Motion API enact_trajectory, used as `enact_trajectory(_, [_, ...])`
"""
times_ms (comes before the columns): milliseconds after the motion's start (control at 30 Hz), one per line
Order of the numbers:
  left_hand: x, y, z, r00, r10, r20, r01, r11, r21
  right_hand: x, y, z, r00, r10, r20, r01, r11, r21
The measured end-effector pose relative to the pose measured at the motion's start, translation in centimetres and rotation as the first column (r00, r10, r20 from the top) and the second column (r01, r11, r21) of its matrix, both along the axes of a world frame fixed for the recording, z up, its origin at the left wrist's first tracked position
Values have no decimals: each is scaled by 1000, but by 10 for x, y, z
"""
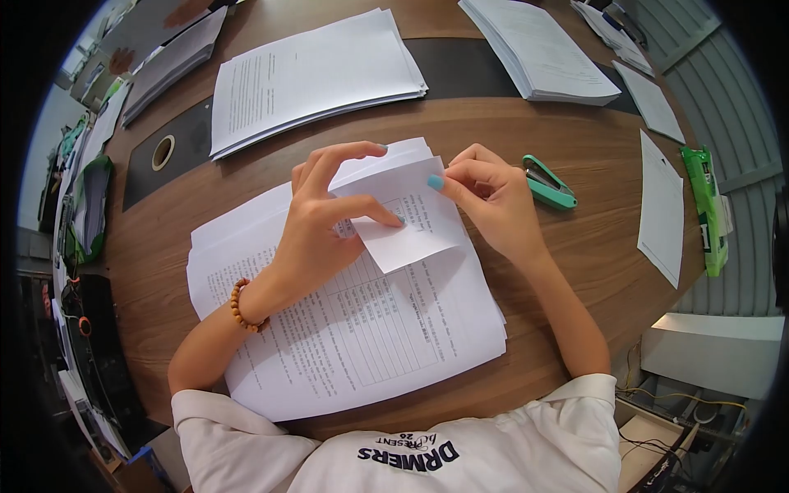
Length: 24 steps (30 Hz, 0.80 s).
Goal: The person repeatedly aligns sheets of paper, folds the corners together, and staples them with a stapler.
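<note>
A stack of printed sheets (353, 329) lies on the wooden table in front of me, with a table of rows on the top page. The upper corner of some sheets is folded over (407, 246). My left hand (316, 209) rests over the stack, its fingers spread and its index fingertip touching the folded part. With thumb and fingers pinched together, my right hand (485, 193) holds the sheets' upper right corner. A green stapler (551, 185) lies just right of my right hand, touched by neither hand.
Paper stacks lie at the back left (312, 78) and back right (542, 57). A tape roll (163, 153) is at the left. Single sheets (662, 209) and a green packet (704, 209) lie along the right edge. Another person's hand (122, 61) shows at the far left.
</note>
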<state>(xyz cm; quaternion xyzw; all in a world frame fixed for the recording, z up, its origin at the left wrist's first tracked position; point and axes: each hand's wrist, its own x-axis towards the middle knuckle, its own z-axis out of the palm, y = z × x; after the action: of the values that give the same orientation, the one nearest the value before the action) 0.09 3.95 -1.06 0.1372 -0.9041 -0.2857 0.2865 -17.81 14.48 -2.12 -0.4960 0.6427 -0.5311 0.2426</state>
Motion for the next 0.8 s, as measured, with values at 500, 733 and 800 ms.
enact_trajectory(500, [0, -6, -1, 991, 126, 43, -130, 986, 104, 6, -2, 4, 965, -129, -226, 118, 991, -60])
enact_trajectory(733, [1, -10, -2, 997, 66, 35, -68, 996, 54, 9, -3, -9, 918, -208, -339, 126, 961, -248])
enact_trajectory(800, [0, -8, -2, 998, 59, -11, -58, 998, 21, 12, -1, -11, 821, -287, -493, 101, 924, -369])
